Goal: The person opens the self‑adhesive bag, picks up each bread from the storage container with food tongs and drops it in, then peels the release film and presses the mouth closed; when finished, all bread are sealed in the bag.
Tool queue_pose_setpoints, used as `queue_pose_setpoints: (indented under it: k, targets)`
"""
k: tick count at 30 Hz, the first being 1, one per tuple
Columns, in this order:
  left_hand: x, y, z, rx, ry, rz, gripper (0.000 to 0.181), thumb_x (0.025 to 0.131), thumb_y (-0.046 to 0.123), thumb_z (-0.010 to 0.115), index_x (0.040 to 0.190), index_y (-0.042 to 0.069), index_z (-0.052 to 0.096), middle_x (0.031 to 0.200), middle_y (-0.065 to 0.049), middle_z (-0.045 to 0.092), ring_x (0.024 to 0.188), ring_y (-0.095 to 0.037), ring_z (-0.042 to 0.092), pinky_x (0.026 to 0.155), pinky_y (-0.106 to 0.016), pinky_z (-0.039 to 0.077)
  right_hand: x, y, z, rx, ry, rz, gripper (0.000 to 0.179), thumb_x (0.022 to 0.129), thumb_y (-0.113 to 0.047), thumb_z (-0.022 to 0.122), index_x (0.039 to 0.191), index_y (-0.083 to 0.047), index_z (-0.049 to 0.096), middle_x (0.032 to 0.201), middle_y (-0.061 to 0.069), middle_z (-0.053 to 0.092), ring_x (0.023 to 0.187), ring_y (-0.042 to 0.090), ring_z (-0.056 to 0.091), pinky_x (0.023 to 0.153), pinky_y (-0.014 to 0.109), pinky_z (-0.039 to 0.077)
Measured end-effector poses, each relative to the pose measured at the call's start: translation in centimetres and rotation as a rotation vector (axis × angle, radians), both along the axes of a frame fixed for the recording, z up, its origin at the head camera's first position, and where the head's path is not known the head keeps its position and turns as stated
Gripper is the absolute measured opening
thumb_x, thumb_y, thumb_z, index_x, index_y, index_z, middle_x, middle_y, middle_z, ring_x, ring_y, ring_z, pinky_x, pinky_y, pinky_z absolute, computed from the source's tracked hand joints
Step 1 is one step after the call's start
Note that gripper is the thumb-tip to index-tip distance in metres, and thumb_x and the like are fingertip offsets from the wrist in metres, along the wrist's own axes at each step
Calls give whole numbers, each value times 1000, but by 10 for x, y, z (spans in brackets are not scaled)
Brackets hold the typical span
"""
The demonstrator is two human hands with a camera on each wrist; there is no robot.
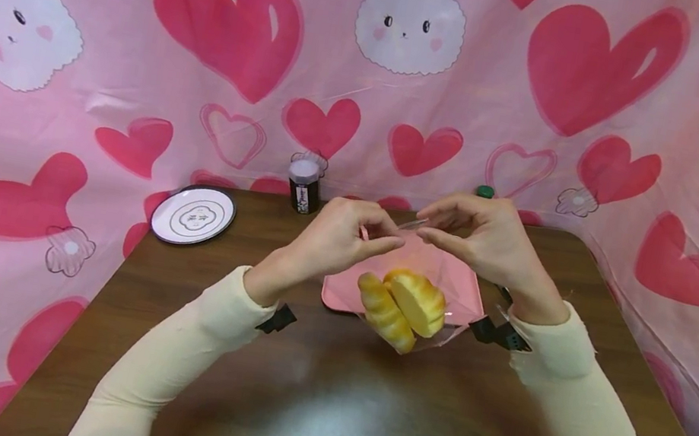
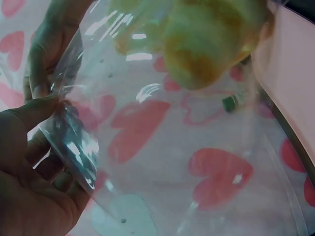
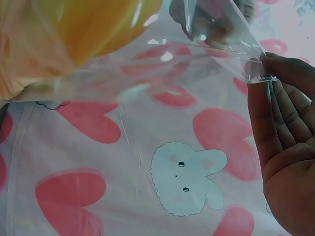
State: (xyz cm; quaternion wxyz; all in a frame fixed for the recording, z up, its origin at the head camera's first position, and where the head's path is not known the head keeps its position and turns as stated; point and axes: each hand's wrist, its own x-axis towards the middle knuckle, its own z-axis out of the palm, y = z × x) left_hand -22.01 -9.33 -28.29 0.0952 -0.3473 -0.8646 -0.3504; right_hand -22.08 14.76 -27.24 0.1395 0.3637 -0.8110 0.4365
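Note:
A clear plastic bag (image 2: 138, 123) hangs between my two hands, with two pieces of bread inside. One is a long ridged roll (image 1: 383, 315); beside it is a rounder golden bread piece (image 1: 421, 309). My left hand (image 1: 347, 234) pinches the bag's upper edge between thumb and fingers. On the other side, my right hand (image 1: 488, 235) pinches a corner of the same edge between thumb and forefinger, plain in the right wrist view. In the head view the bag overlaps a pink tray (image 1: 337, 289) on the table.
A white plate with a dark rim (image 1: 194, 217) lies at the table's back left. Near the back edge stands a dark jar with a pale lid (image 1: 303, 189). A green cap (image 1: 485, 191) shows behind my right hand. The patterned cloth (image 1: 433, 93) encloses the table's back and sides.

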Motion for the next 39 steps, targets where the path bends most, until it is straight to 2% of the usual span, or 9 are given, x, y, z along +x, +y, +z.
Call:
queue_pose_setpoints:
  k: [7,13,18,20,24,28,33,36,39]
  targets:
    - [-3,-19,-6,21,-6,20,7,85,26,80,86,19,79,78,9,73,67,-7,60,66,-24,54,3,1,2,-12,-21,-60,22,82,-10,82,103,-11,76,87,4,77,70,8,70,63,21,57]
    - [-4,-41,-14,30,-68,25,5,83,26,82,83,22,79,78,11,72,65,-8,60,63,-25,53,4,4,3,-43,-26,-111,19,81,-12,83,100,-13,77,85,-4,77,72,7,71,62,20,57]
    - [-4,-57,-20,18,-105,19,6,82,24,83,86,22,79,80,10,73,65,-8,63,62,-25,55,4,5,3,-72,-43,-113,19,82,-11,82,100,-11,77,86,-8,76,72,7,70,64,21,58]
    - [-4,-63,-23,6,-120,22,7,82,23,83,87,21,79,80,10,73,65,-9,63,61,-25,54,5,5,4,-93,-53,-104,19,82,-9,82,100,-10,77,86,-8,76,72,8,71,64,21,58]
    - [-3,-74,-28,-41,-105,37,10,81,21,84,91,18,80,80,8,74,67,-9,63,63,-25,54,5,6,4,-150,-82,-111,19,81,-8,82,99,-8,76,84,-9,76,72,11,72,63,21,58]
    - [-4,-83,-33,-63,-105,66,9,83,19,82,92,20,80,83,7,75,70,-8,64,67,-26,55,5,10,6,-236,-139,-132,20,81,-9,82,99,-6,76,83,-6,76,72,16,71,59,23,57]
    - [-5,-93,-36,3,-150,93,6,89,23,76,95,23,77,87,6,75,77,-10,67,71,-32,58,2,13,5,-315,-151,-94,21,80,-4,82,99,-1,74,83,-2,77,71,15,71,58,23,57]
    - [-5,-102,-36,89,-175,107,9,91,25,75,99,21,76,92,4,75,80,-12,69,72,-31,58,-2,12,1,-365,-167,-35,21,79,1,81,98,2,73,82,0,77,69,17,72,59,25,59]
    - [-5,-111,-34,191,-202,114,12,91,25,74,101,17,76,95,2,76,80,-14,69,70,-28,57,-4,11,-4,-340,-158,-27,19,80,1,80,98,2,73,81,-2,76,68,15,72,61,24,59]
